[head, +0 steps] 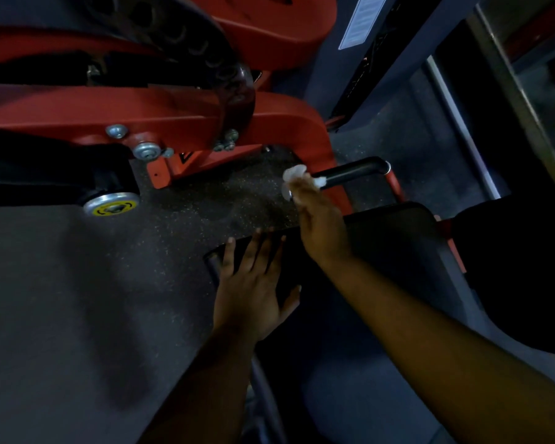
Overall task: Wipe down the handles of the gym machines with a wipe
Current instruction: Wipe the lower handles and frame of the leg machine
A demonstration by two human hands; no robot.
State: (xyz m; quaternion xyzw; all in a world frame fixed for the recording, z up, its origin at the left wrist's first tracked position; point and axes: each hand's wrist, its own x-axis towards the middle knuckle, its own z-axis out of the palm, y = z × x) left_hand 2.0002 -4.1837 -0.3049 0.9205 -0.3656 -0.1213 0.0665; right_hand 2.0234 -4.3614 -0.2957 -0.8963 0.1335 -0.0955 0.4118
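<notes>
Right hand [321, 219] clamps wipe [293, 174] around black handle [353, 171], frame centre-right; wiping under way, bend end unwiped. Left hand [253, 283] flat, fingers spread, on seat pad [398, 238].

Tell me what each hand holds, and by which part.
The right hand grips a white wipe wrapped round the near end of the black handle. The left hand holds nothing, resting flat on the black pad.

Bare forearms, no sleeves; hands [253, 290] ungloved, ringless.
</notes>
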